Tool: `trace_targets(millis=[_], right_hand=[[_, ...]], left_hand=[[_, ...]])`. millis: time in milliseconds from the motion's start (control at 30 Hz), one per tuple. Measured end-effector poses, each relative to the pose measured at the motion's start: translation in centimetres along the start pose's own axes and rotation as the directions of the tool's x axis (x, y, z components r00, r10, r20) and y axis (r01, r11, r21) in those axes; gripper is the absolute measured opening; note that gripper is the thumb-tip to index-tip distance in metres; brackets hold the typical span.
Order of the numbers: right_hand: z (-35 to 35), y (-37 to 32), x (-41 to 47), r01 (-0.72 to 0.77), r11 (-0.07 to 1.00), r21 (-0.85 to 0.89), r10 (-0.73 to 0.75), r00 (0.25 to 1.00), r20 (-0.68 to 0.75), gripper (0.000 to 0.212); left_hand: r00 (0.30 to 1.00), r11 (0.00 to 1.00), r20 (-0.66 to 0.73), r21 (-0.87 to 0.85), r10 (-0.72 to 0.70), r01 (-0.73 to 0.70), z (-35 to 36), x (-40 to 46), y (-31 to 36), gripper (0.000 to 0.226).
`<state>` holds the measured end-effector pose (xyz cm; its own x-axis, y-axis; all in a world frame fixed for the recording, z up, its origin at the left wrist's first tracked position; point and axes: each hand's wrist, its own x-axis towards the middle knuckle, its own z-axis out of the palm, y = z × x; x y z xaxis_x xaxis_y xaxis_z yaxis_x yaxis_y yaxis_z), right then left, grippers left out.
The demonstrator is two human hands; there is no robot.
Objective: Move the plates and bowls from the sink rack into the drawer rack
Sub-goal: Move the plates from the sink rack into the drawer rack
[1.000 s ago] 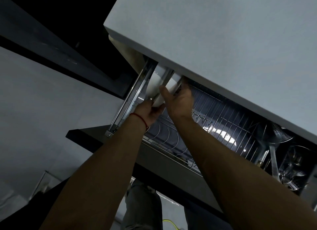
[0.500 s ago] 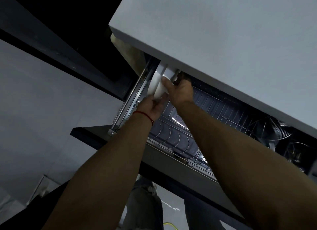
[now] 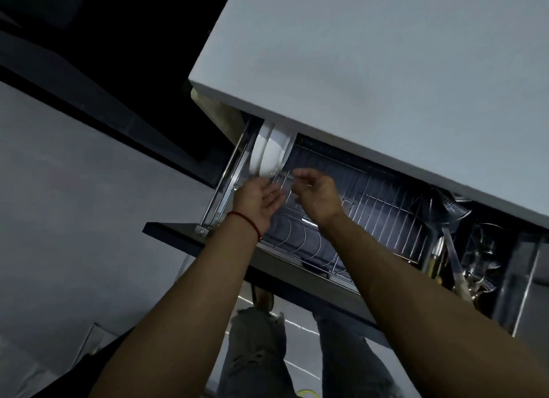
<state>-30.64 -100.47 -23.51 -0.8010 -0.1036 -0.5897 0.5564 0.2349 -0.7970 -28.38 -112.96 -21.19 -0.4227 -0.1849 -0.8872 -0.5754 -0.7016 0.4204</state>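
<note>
White bowls (image 3: 269, 152) stand on edge at the far left end of the wire drawer rack (image 3: 371, 207), partly hidden under the white countertop (image 3: 386, 71). My left hand (image 3: 257, 203), with a red string on its wrist, hovers just below the bowls, fingers apart and empty. Close beside it to the right, my right hand (image 3: 316, 194) is over the rack wires, fingers loosely spread and blurred, holding nothing. Neither hand touches the bowls. The sink rack is out of view.
The pulled-out drawer has a dark front panel (image 3: 282, 267) and a metal side rail (image 3: 225, 187). A metal strainer and ladle (image 3: 448, 219) and glassware (image 3: 484, 258) sit in its right section. My legs (image 3: 258, 347) show below the drawer.
Both hands have let go of the white bowl and drawn back toward me. The bowl now stands in the rack's left end beside the other one.
</note>
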Motion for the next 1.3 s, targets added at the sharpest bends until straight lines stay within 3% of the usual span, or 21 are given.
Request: trace_targets(millis=[133, 267, 400, 533, 700, 933, 1133, 1300], right_hand=[[-4.7, -1.2, -7.1, 0.032, 0.993, 0.114, -0.020, 0.995, -0.099, 0.032], [-11.6, -1.6, -14.6, 0.120, 0.969, 0.217, -0.037, 0.934, -0.354, 0.019], [-18.7, -0.2, -21.8, 0.218, 0.932, 0.289, -0.012, 0.818, -0.576, 0.015], [-24.8, 2.8, -28.3, 0.284, 0.875, 0.391, 0.062, 0.737, -0.673, 0.016], [-34.8, 9.4, -37.0, 0.366, 0.846, 0.388, 0.119, 0.580, -0.806, 0.021], [-49.3, 18.7, -49.7, 0.355, 0.842, 0.406, 0.288, 0.340, -0.895, 0.021], [-58.8, 24.0, -54.3, 0.222, 0.889, 0.401, 0.377, 0.146, -0.915, 0.017], [-65.9, 26.7, -55.8, 0.068, 0.932, 0.355, 0.353, 0.043, -0.935, 0.021]], left_hand=[[0.969, 0.892, 0.142, 0.383, 0.200, -0.240, 3.3, -7.0, -1.2, 0.024], [0.879, 0.663, 0.446, 0.609, 0.168, -0.435, 8.1, -12.8, -4.7, 0.021], [0.710, 0.405, 0.704, 0.645, 0.016, -0.648, 12.8, -19.2, -9.2, 0.017], [0.578, 0.221, 0.811, 0.582, -0.086, -0.783, 16.8, -24.9, -14.6, 0.017], [0.493, 0.128, 0.844, 0.523, -0.209, -0.842, 23.9, -31.7, -26.1, 0.019], [0.447, 0.128, 0.803, 0.530, -0.393, -0.838, 31.5, -41.5, -46.2, 0.020], [0.350, 0.098, 0.759, 0.474, -0.548, -0.875, 36.7, -45.2, -55.9, 0.017], [0.275, 0.071, 0.734, 0.403, -0.621, -0.913, 43.1, -45.7, -61.8, 0.015]])
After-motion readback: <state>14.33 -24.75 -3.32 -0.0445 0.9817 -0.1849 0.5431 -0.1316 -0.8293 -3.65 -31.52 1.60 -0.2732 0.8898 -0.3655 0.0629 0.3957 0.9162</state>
